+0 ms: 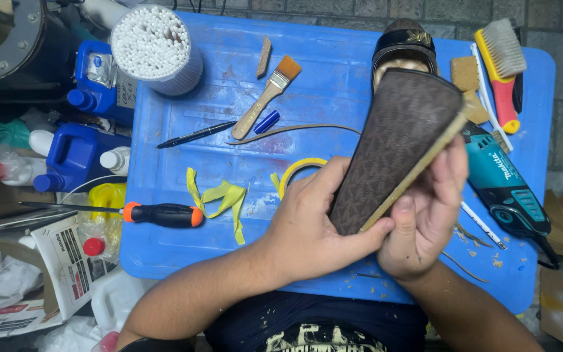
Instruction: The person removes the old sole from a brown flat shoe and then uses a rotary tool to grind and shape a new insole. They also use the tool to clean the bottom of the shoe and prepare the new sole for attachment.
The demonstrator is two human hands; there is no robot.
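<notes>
Dark printed shirt, bare forearms

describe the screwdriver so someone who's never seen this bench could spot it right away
Start at the blue table and go to its front left edge. The screwdriver lies there crosswise, just left of the yellow tape scraps. Its black handle with orange ends, metal shaft pointing left off the table, sets it apart from the wooden-handled paintbrush farther back.

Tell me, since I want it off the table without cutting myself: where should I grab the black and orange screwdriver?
Probably by the handle, from above. The screwdriver lies flat at the blue table's left edge, with the thick handle on the table and the thin shaft overhanging leftward, so fingers can close across the handle.
</notes>
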